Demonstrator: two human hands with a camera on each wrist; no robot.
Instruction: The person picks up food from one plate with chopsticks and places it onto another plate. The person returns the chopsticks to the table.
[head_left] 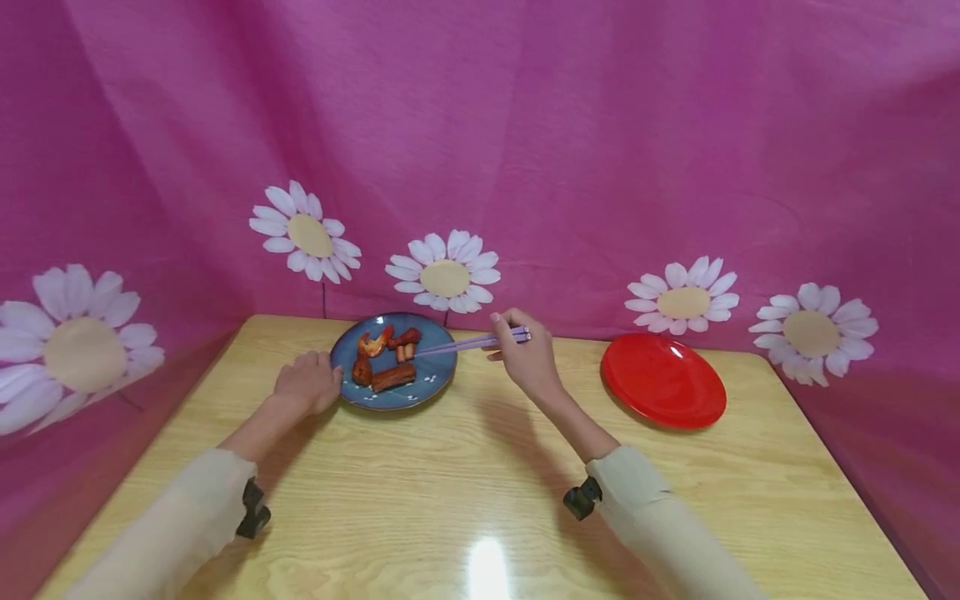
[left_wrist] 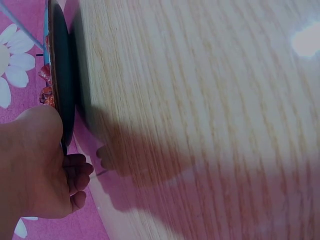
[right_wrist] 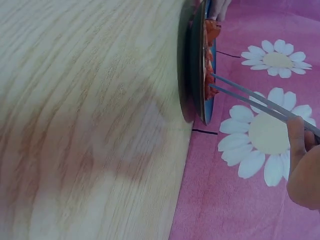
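Plate [head_left: 437,367], left of centre, was grasped by left hand's [head_left: 307,382] fingers, likely for steadiness; right hand [head_left: 527,354] pinched chopsticks [head_left: 467,342] at food [head_left: 393,377].

This is a screened-off tabletop nook — the kind of room beyond cannot be told. Magenta fabric [head_left: 555,125] printed with large white daisies [head_left: 444,277] hangs around a pale wood-grain counter [head_left: 420,483], where a round blue plate [head_left: 435,330] of reddish-brown food [head_left: 393,377], slim lilac chopsticks [head_left: 468,343] and a glossy round red plate [head_left: 663,381] look like dining — tableware.
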